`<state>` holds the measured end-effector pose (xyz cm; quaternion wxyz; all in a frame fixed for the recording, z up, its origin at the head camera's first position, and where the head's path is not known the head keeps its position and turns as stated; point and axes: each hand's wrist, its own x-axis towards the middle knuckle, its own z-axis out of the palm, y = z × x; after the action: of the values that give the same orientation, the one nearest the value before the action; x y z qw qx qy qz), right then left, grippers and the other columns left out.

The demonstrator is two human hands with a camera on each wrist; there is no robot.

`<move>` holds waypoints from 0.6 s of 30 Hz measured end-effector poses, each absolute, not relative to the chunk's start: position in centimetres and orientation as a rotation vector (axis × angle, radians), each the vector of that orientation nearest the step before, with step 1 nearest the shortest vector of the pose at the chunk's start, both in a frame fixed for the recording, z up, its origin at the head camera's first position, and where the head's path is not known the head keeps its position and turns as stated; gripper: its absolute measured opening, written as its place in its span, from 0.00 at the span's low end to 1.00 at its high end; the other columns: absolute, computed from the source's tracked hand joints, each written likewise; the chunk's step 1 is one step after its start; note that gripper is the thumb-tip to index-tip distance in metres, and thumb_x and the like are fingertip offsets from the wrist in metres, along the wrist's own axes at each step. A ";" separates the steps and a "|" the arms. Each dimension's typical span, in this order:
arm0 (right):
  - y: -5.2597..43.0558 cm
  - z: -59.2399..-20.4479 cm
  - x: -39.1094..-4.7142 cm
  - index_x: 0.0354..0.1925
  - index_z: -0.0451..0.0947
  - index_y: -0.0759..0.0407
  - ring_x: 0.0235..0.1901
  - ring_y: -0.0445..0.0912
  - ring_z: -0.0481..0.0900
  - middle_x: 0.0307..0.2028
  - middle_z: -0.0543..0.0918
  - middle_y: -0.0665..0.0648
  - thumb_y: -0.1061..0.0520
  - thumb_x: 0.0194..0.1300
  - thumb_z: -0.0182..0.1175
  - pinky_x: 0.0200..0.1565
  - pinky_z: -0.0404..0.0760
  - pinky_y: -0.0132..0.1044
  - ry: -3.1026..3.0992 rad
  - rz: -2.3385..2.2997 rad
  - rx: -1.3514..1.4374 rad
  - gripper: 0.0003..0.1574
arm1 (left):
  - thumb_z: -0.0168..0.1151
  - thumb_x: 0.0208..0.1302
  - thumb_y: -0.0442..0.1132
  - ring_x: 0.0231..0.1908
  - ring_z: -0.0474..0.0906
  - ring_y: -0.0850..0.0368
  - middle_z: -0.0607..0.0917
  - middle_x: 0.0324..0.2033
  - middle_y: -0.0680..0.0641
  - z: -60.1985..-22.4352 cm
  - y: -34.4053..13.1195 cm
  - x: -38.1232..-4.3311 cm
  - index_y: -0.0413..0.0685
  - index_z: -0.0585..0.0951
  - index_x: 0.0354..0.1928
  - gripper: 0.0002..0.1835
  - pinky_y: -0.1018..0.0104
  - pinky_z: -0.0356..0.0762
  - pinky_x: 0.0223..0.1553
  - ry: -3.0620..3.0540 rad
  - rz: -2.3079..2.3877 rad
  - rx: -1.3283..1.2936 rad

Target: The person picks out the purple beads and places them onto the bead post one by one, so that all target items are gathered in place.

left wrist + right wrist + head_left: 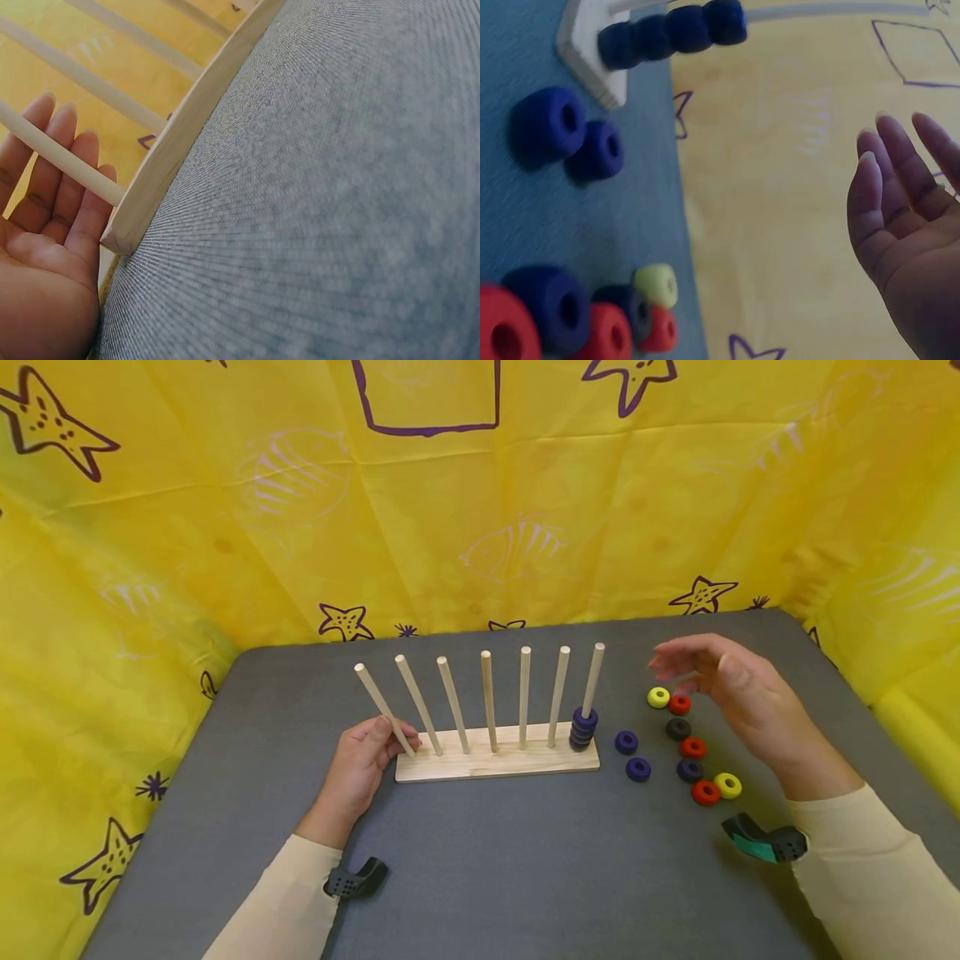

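"Cream sleeve [862, 852], right hand [750, 693]: how is its state entered?"

"Raised, fingers bowed and parted, nothing held. Near its fingertips a yellow ring [656, 704] and a red ring [679, 711] are listed. From these a dark ring [678, 735], second red ring [692, 755], blue-black ring [688, 777], third red ring [703, 801] and second yellow ring [727, 794] are strung out toward the person, flat on the grey surface [525, 860]."

"And the governing relation?"

"Two loose blue rings [626, 750] are placed left of the right hand and nearer the person, between that file and the board's right end. Of both hands, the right is judged better sited; the board's whole length is interposed before the left."

"Lie of the board?"

"Wooden board [495, 766], long axis laid left to right before the person. Seven pegs are carried in one row. On the rightmost peg [593, 681] a stack of four blue rings [582, 730] is threaded, the upper length being left bare; that peg is situated leftward of the right fingertips."

"How is the left hand [362, 762] entered?"

"Stationed at the board's left end, fingers extended behind the leftmost peg [375, 695]. Whether the peg is touched cannot be told."
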<state>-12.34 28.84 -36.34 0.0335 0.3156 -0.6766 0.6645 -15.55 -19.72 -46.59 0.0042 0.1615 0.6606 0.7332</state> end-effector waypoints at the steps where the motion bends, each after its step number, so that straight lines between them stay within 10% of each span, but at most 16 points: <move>1: 29.0 -36.5 -12.3 0.70 0.73 0.74 0.62 0.53 0.78 0.62 0.83 0.65 0.44 0.91 0.45 0.61 0.75 0.37 -2.089 2.044 0.953 0.35 | 0.49 0.90 0.46 0.44 0.89 0.55 0.90 0.39 0.46 -46.6 -19.7 -15.5 0.11 0.76 0.47 0.32 0.64 0.84 0.52 2.068 2.299 0.507; 9: 30.2 -38.2 -11.7 0.66 0.71 0.83 0.59 0.52 0.81 0.60 0.83 0.69 0.47 0.90 0.49 0.57 0.79 0.36 -2.155 2.018 0.713 0.36 | 0.49 0.90 0.46 0.44 0.89 0.55 0.90 0.39 0.46 -46.6 -19.7 -15.5 0.11 0.77 0.47 0.32 0.64 0.84 0.52 2.071 2.296 0.513; 18: 32.0 -40.1 -11.3 0.68 0.77 0.71 0.54 0.48 0.84 0.58 0.87 0.58 0.66 0.87 0.49 0.53 0.82 0.29 -2.345 1.810 0.564 0.20 | 0.49 0.90 0.46 0.44 0.88 0.55 0.90 0.39 0.47 -46.5 -19.7 -15.5 0.12 0.77 0.47 0.32 0.64 0.84 0.52 2.082 2.286 0.498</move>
<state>-11.29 31.95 -40.09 0.0633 0.1867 -0.7761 0.5990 -15.52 -19.66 -46.51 0.0047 0.1590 0.6648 0.7299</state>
